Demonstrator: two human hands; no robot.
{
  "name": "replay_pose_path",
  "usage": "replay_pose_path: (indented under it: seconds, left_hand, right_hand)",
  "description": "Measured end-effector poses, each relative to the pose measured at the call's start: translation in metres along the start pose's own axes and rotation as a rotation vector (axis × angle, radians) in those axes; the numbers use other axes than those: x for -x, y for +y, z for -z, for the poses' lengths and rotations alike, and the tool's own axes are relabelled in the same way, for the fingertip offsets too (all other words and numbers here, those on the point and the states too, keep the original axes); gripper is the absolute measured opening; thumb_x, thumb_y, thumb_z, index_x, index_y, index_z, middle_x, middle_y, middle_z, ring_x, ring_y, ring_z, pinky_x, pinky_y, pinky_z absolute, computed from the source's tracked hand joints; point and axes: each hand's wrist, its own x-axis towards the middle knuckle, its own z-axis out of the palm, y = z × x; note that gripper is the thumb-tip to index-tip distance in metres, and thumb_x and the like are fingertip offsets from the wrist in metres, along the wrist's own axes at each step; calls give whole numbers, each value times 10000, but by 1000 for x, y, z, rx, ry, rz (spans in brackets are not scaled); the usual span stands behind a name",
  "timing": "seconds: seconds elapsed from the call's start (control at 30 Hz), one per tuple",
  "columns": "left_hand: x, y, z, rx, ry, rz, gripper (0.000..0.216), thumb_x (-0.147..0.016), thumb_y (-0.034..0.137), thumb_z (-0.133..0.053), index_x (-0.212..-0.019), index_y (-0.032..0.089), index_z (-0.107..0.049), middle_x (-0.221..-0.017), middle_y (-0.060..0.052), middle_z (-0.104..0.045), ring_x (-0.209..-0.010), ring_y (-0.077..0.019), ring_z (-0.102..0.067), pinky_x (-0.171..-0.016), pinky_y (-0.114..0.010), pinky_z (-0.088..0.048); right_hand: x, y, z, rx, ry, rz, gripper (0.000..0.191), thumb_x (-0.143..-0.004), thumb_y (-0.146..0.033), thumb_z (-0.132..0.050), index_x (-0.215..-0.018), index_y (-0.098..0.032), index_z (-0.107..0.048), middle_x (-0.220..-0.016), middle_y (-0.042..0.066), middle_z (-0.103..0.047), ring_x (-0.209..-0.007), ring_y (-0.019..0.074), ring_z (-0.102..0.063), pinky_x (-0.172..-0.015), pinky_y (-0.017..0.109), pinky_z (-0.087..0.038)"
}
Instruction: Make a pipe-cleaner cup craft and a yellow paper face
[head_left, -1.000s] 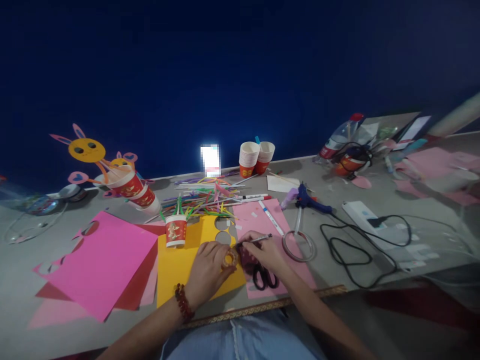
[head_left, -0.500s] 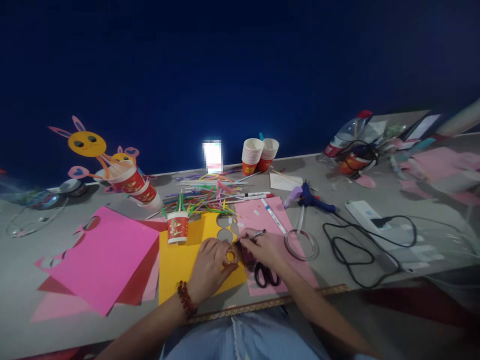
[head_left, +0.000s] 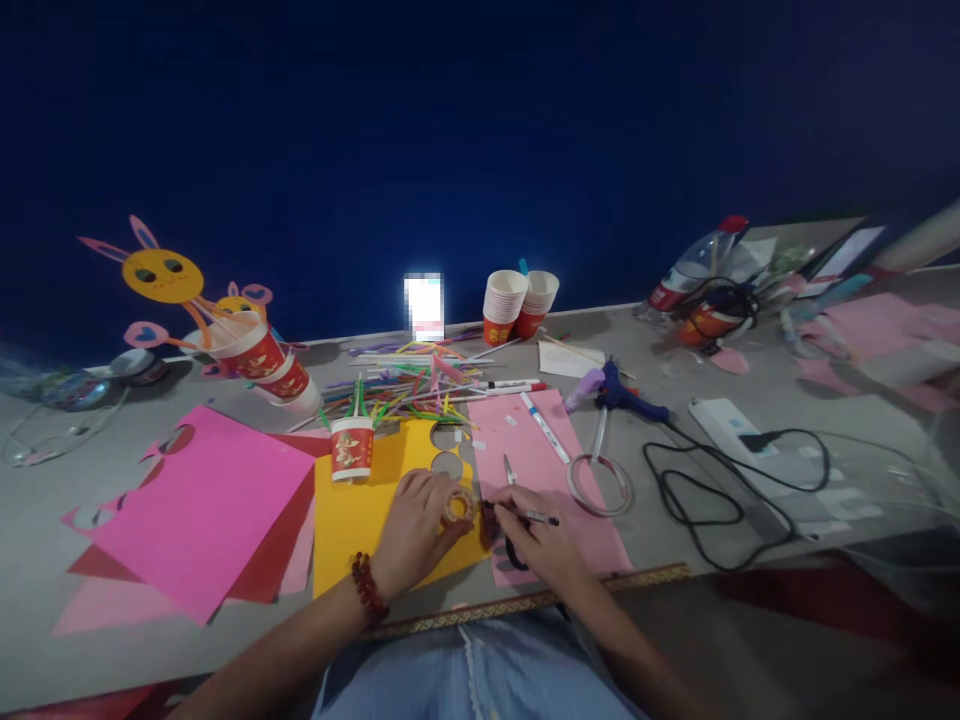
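Note:
My left hand (head_left: pixel 420 515) presses a small tape roll (head_left: pixel 459 506) down on the yellow paper (head_left: pixel 349 535), with fingers curled around its left side and thumb below. In my right hand (head_left: pixel 536 530) is a marker (head_left: pixel 541 518), gripped between the fingers, its tip end near the right side of the roll. Under that hand lies a pair of black-handled scissors (head_left: pixel 510 470), blades pointing away and handles mostly hidden. Pink paper (head_left: pixel 604 545) lies beneath the scissors. Two round holes are cut in the yellow sheet's upper right.
Left of the yellow sheet are magenta paper (head_left: pixel 217 500) and a red paper cup (head_left: pixel 351 450). Behind are pipe cleaners (head_left: pixel 405 375) and stacked cups (head_left: pixel 504 305). To the right lie a clear tape ring (head_left: pixel 600 485), a blue glue gun (head_left: pixel 630 398) and its black cable (head_left: pixel 701 540).
My right hand with the marker has shifted right and slightly down, away from the roll, now covering the scissor handles. The scissor blades have come into sight. My left hand stays on the roll.

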Motion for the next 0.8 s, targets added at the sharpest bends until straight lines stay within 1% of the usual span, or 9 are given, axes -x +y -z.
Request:
replay_pose_path:
  seconds: [0.13,0.2,0.3,0.4,0.47,0.57,0.63,0.7,0.8]
  left_hand:
    - [0,-1,-1,8,-2,4,275,-860,298,-736,-1072,205,-588,-1073,-69,-677,-1043,-273,-588,-979,-462,-427]
    - [-1,-3,-2,25,-1,6,267,-864,303,-732,-1071,206,-594,-1079,-71,-676,-1050,-274,-583,-979,-461,-429]
    - [-2,-5,-1,73,-10,10,266,-858,291,-742,-1062,201,-598,-1072,-65,-673,-1048,-263,-577,-989,-450,-425]
    - [-3,-6,0,98,-26,3,279,-851,271,-752,-1086,209,-615,-1078,-53,-667,-1054,-246,-574,-1034,-451,-397]
    - [-3,-7,0,81,-46,-21,287,-866,261,-735,-1133,237,-631,-1089,-43,-661,-1057,-234,-571,-1063,-459,-374]
    - [-2,-8,-1,12,-50,-54,273,-884,256,-716,-1149,294,-666,-1084,-33,-649,-1052,-225,-564,-1086,-480,-353]
    - [-2,-10,-3,-28,-40,-64,266,-870,265,-734,-1126,319,-689,-1081,-28,-644,-1055,-226,-559,-1102,-501,-337]
    - [-2,-11,-4,-54,-38,-76,247,-868,272,-738,-1106,331,-700,-1081,-22,-646,-1061,-225,-557,-1120,-521,-312]
    - [-3,-13,-1,-94,-52,-107,238,-903,218,-684,-1111,330,-700,-1081,-23,-652,-1065,-220,-559,-1145,-549,-273]
  right_hand:
    - [18,-4,-8,48,71,70,154,-942,-232,-505,-918,-220,-657,-802,31,-705,-730,194,-650,-691,305,-497]
    - [24,-5,-11,60,95,72,153,-946,-233,-508,-946,-219,-660,-814,36,-711,-737,198,-656,-692,311,-503]
    - [27,-7,-12,51,112,59,156,-952,-239,-512,-954,-222,-667,-824,37,-721,-752,201,-668,-702,310,-517]
    - [29,-6,-10,65,158,79,156,-949,-232,-515,-954,-226,-671,-834,39,-727,-770,206,-677,-722,316,-532]
    - [32,-4,-9,82,171,102,160,-949,-229,-515,-982,-227,-672,-862,47,-730,-789,210,-684,-730,323,-539]
    - [38,-3,-11,55,141,105,170,-964,-244,-508,-1040,-225,-660,-917,61,-733,-763,200,-693,-698,320,-551]
    - [41,-3,-14,41,135,106,156,-965,-243,-508,-1031,-227,-648,-901,59,-733,-729,192,-693,-671,314,-552]
    - [43,-3,-16,67,149,133,122,-948,-229,-525,-989,-236,-641,-861,50,-731,-750,201,-697,-685,318,-551]
    - [44,-4,-17,119,162,190,109,-926,-207,-543,-976,-240,-634,-850,49,-730,-779,209,-695,-704,324,-539]
